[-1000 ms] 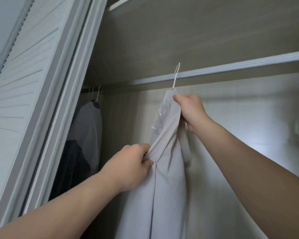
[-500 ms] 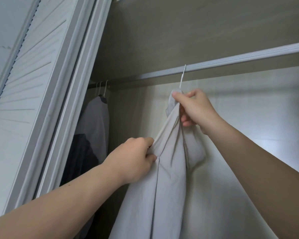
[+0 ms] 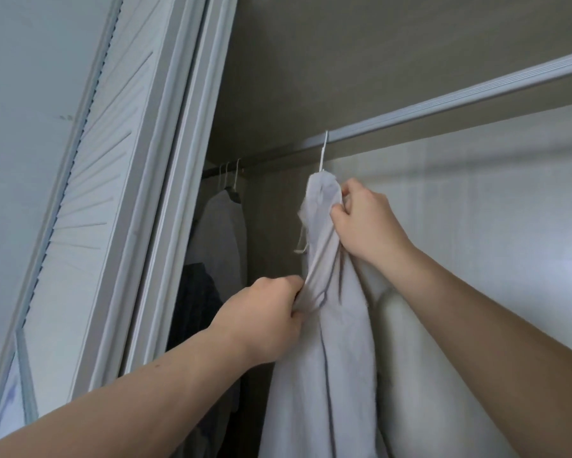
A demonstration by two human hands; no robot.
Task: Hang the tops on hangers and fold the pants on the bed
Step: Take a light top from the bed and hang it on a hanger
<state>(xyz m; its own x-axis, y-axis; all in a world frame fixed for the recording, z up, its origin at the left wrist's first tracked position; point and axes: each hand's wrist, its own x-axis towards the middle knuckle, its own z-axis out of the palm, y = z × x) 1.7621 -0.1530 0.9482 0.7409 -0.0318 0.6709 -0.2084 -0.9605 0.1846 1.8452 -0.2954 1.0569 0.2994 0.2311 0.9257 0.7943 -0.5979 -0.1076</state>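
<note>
A pale grey top (image 3: 324, 358) hangs on a white hanger whose hook (image 3: 324, 150) sits over the wardrobe rail (image 3: 443, 104). My right hand (image 3: 363, 219) grips the fabric just under the collar, near the top of the hanger. Lower down, my left hand (image 3: 264, 319) pinches the garment's front edge at about chest height. The hanger's body is hidden inside the cloth.
Other hung clothes (image 3: 221, 246), a light one and a dark one (image 3: 195, 309), crowd the rail's left end. The white louvred wardrobe door (image 3: 89, 193) and its frame stand at the left. The wardrobe's pale back wall (image 3: 476, 209) lies behind the top.
The view has shifted so the wardrobe sits further right. My right hand slid a little lower on the collar area; both hands keep their hold on the top.
</note>
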